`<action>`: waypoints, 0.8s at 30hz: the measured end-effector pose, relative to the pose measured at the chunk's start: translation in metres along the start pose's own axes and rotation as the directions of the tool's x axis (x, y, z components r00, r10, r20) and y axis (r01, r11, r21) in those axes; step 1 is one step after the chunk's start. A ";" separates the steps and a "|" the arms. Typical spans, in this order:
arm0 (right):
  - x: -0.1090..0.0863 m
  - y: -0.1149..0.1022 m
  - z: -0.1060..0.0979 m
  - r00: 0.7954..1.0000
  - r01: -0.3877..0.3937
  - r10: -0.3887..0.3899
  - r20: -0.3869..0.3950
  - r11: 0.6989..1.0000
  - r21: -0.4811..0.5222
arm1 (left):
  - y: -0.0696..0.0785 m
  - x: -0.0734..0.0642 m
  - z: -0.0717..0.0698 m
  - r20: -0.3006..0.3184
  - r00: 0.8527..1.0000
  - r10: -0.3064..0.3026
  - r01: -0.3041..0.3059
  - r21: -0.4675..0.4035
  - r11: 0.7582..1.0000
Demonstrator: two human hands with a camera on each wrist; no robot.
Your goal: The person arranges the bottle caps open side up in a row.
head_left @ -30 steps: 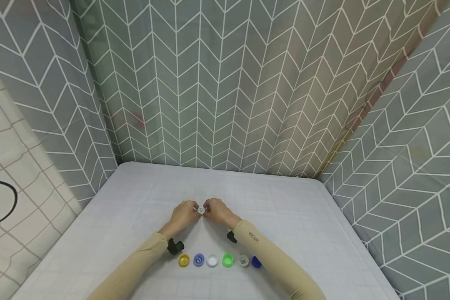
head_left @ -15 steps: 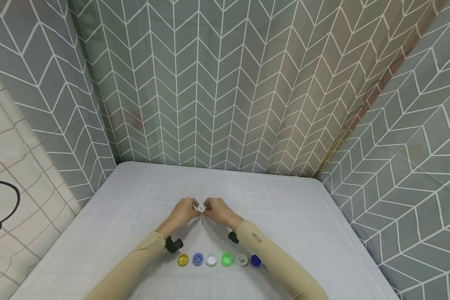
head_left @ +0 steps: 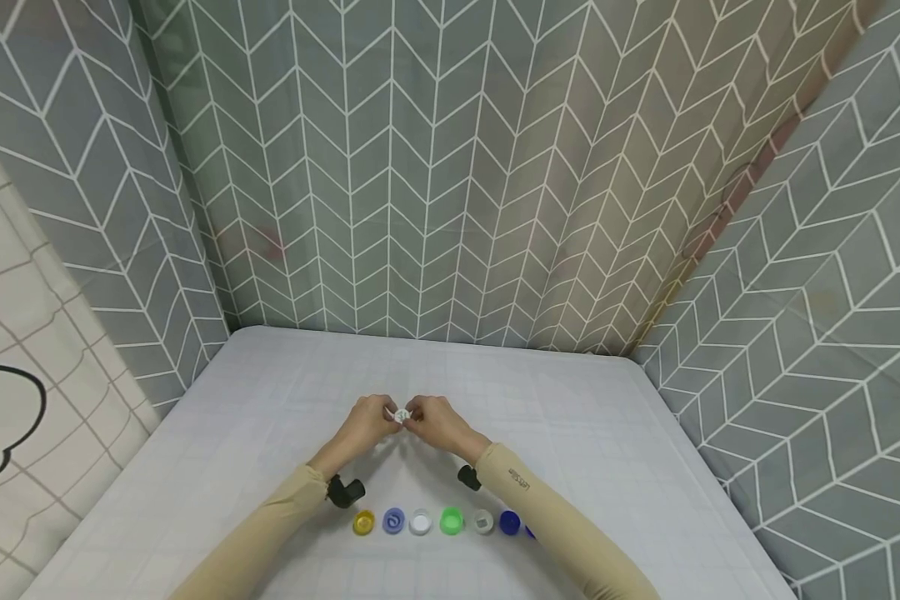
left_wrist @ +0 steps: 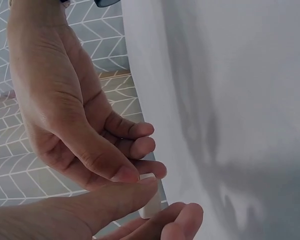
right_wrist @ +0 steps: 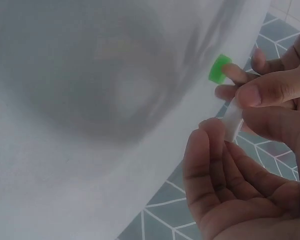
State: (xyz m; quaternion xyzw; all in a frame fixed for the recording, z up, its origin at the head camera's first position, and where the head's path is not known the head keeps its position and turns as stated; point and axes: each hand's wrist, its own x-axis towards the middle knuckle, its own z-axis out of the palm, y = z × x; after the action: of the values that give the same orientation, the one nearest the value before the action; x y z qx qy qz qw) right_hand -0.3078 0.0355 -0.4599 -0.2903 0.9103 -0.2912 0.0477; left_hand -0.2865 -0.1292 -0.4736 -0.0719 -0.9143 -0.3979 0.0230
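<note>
Both hands meet over the middle of the table. Between their thumbs and fingers they pinch a small round white cap (head_left: pixel 402 415) with dark marks on its face. My left hand (head_left: pixel 367 422) holds its left side, my right hand (head_left: pixel 437 420) its right side. In the left wrist view the white cap (left_wrist: pixel 150 204) shows edge-on between the thumbs. In the right wrist view the fingers hide part of the white cap (right_wrist: pixel 233 119). A green cap (right_wrist: pixel 219 69) appears there against a left fingertip; whether that finger holds it, I cannot tell.
A row of caps lies nearer the person: yellow (head_left: pixel 363 522), light blue (head_left: pixel 393 521), white (head_left: pixel 421 522), green (head_left: pixel 452 521), greyish (head_left: pixel 483 522) and dark blue (head_left: pixel 509 522). The right sleeve (head_left: pixel 562 525) partly covers another blue one. Patterned curtains (head_left: pixel 420 167) surround the white-covered table (head_left: pixel 307 358).
The hands stay together on the white cap, which has shifted very slightly up in the view. The right forearm has moved a little, uncovering more of the dark blue cap.
</note>
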 end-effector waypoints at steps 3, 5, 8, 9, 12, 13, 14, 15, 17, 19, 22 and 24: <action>0.000 0.000 -0.001 1.000 0.006 -0.006 -0.006 1.000 0.008 | 0.001 0.000 0.000 -0.004 1.000 0.011 -0.011 -0.023 1.000; 0.000 0.000 -0.002 1.000 0.012 -0.012 -0.011 1.000 0.008 | 0.001 0.000 0.000 -0.010 1.000 0.019 -0.019 -0.030 0.999; 0.000 0.001 -0.002 0.999 0.027 -0.027 -0.021 1.000 0.000 | 0.003 0.000 -0.001 -0.020 1.000 0.023 -0.023 -0.034 0.999; -0.001 0.001 -0.003 0.999 0.034 -0.034 -0.027 0.999 0.000 | 0.004 0.000 -0.001 -0.025 0.999 0.028 -0.029 -0.032 0.999; -0.002 0.000 -0.004 0.998 0.047 -0.047 -0.038 0.999 0.007 | 0.006 -0.002 -0.003 -0.023 0.999 0.032 -0.033 -0.044 0.998; -0.003 0.000 -0.005 0.998 0.052 -0.052 -0.042 0.999 0.011 | 0.007 -0.002 -0.003 -0.023 0.999 0.034 -0.035 -0.050 0.998; -0.003 0.000 -0.006 0.997 0.056 -0.055 -0.047 0.998 0.015 | 0.007 -0.002 -0.004 -0.024 0.999 0.037 -0.038 -0.057 0.998; -0.004 0.000 -0.007 0.997 0.055 -0.055 -0.051 0.998 0.016 | 0.008 -0.003 -0.004 -0.026 0.999 0.039 -0.041 -0.062 0.997; -0.005 -0.001 -0.010 0.997 0.056 -0.055 -0.062 0.998 0.012 | 0.009 -0.003 -0.005 -0.029 0.999 0.040 -0.042 -0.080 0.996; -0.006 -0.001 -0.012 0.996 0.055 -0.055 -0.074 0.998 0.004 | 0.010 -0.003 -0.006 -0.038 0.998 0.044 -0.047 -0.092 0.995; -0.008 -0.002 -0.016 0.994 0.052 -0.051 -0.093 0.999 0.008 | 0.012 -0.003 -0.008 -0.049 0.998 0.048 -0.053 -0.112 0.992; -0.009 -0.002 -0.017 0.993 0.055 -0.052 -0.102 0.998 0.025 | 0.015 -0.004 -0.010 -0.060 0.997 0.052 -0.059 -0.126 0.990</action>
State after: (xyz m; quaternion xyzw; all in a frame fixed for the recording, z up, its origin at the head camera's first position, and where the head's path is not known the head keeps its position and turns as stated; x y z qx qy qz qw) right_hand -0.3033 0.0479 -0.4451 -0.2987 0.8994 -0.3192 -0.0023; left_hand -0.2803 -0.1269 -0.4569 -0.0873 -0.8835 -0.4569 0.0552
